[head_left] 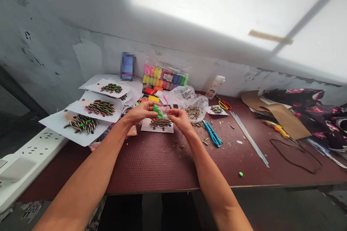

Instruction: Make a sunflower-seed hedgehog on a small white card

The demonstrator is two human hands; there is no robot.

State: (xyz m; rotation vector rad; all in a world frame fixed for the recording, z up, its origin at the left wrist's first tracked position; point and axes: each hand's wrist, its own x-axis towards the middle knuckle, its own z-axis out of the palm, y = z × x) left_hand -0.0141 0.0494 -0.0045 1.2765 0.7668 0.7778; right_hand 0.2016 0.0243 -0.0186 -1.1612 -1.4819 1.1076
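Note:
My left hand [143, 112] is closed on a small clear bag of green modelling clay [158, 111]. Opposite it, my right hand [179, 117] pinches the bag's clear plastic edge. Both hands hover over a white card [146, 127] covered with sunflower seeds [162, 122] in a hedgehog shape. Just right of my right hand, a clear plastic bag [202, 103] lies open with many sunflower seeds [193, 112] in it. A teal box cutter [213, 134] lies on the brown table [151, 166]. Finished-looking seed hedgehog cards [104, 88] with green dots are stacked on the left.
Packs of coloured clay [165, 78] lean on the wall beside a white bottle [215, 86]. Scissors [224, 105], clear glue sticks [251, 139], a glue gun [280, 130] with cord and a green clay bit [240, 174] lie right. A power strip [35, 151] sits left.

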